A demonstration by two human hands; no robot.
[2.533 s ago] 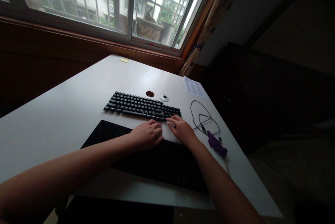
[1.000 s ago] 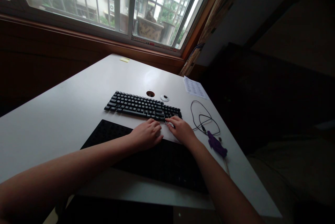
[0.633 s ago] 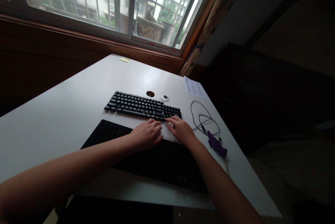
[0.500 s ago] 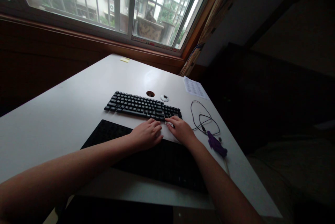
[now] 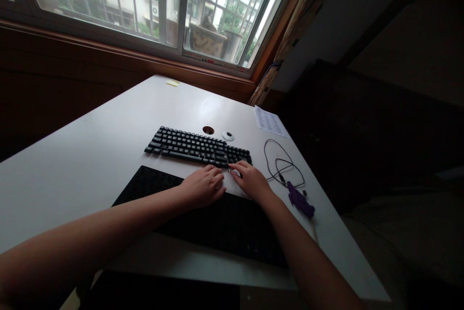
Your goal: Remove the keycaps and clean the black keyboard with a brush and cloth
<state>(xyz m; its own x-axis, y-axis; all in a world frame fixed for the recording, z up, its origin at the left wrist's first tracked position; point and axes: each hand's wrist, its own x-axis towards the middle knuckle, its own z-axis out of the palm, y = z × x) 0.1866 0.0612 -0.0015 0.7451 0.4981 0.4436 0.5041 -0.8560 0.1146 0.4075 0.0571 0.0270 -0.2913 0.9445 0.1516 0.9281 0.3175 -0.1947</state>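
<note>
A black keyboard with grey-marked keys (image 5: 188, 145) lies on the white table, apart from the flat black keyboard-sized panel (image 5: 232, 225) nearer to me. My left hand (image 5: 203, 185) rests over the panel's far edge, its fingers bent together and its fingertips close to the keyboard's front edge. On the right, my right hand (image 5: 251, 179) has its thumb and fingers drawn together at the keyboard's lower right corner. A small thin shiny piece (image 5: 229, 170) shows by its fingertips. What the fingers of either hand hold is too small or hidden to name.
Right of my hands lie a coiled black cable (image 5: 284, 162) and a purple cloth-like item (image 5: 300, 199). Beyond the keyboard are a round hole (image 5: 208, 130), a white ring (image 5: 228, 136), a printed sheet (image 5: 270, 121) and yellow sticky notes (image 5: 172, 82). The table's right edge slants close by.
</note>
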